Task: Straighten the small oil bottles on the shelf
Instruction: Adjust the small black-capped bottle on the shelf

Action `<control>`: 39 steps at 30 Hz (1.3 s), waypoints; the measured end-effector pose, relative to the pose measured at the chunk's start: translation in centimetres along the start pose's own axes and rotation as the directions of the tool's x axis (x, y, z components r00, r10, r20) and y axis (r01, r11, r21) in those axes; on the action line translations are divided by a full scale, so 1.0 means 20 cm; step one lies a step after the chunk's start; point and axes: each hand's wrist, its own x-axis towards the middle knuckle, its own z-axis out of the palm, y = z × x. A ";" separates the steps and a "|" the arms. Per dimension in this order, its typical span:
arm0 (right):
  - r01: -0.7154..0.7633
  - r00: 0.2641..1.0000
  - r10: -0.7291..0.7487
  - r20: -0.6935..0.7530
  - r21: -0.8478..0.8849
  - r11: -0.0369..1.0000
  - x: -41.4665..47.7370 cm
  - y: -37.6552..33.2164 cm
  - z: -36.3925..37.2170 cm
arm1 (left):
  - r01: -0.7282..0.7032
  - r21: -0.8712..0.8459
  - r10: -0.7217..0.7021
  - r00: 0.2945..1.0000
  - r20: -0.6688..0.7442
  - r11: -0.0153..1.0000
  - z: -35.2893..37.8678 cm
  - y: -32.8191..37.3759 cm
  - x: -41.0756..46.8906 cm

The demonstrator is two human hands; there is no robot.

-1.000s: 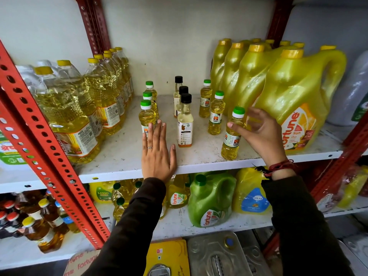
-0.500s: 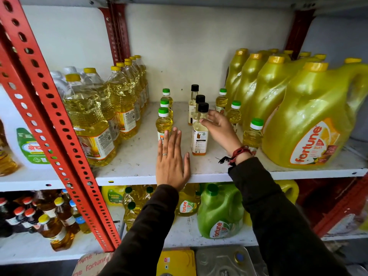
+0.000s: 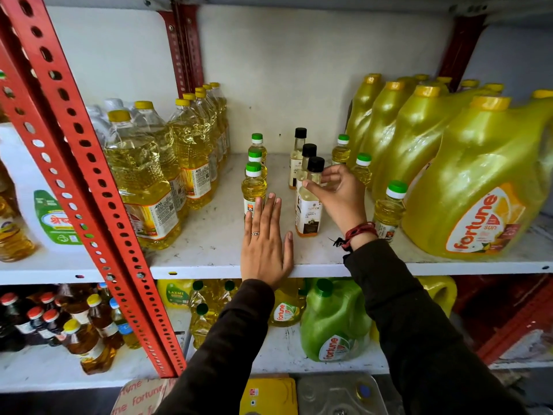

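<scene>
Small oil bottles stand in three rows on the white shelf. The left row has green caps; its front bottle touches the fingertips of my left hand, which lies flat and open at the shelf's front edge. The middle row has black caps. My right hand has thumb and fingers around the neck of the front black-capped bottle, which stands upright. The right row of green-capped bottles runs from the back bottle to the front bottle, beside my right wrist.
Tall clear oil bottles fill the shelf's left part. Big yellow jugs crowd the right. A red slotted post crosses diagonally on the left. The shelf below holds a green jug and more bottles.
My right hand left the front green-capped bottle on the right, crossed to the middle row and closed on the front black-capped bottle's neck. My left hand stayed flat. The camera moved closer.
</scene>
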 end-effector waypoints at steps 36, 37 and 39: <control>0.057 0.993 -0.056 0.103 -0.006 0.998 -0.32 -0.05 -0.21 | 0.001 0.014 -0.001 1.000 -0.030 1.000 0.02 -0.01 0.00; 0.053 0.993 -0.052 0.102 -0.009 0.999 -0.32 -0.05 -0.21 | 0.000 0.015 0.000 1.000 -0.032 1.000 0.02 -0.01 0.00; 0.047 0.994 -0.045 0.101 -0.020 0.999 -0.32 -0.06 -0.21 | -0.002 0.017 0.003 0.999 -0.033 1.000 0.01 -0.01 0.00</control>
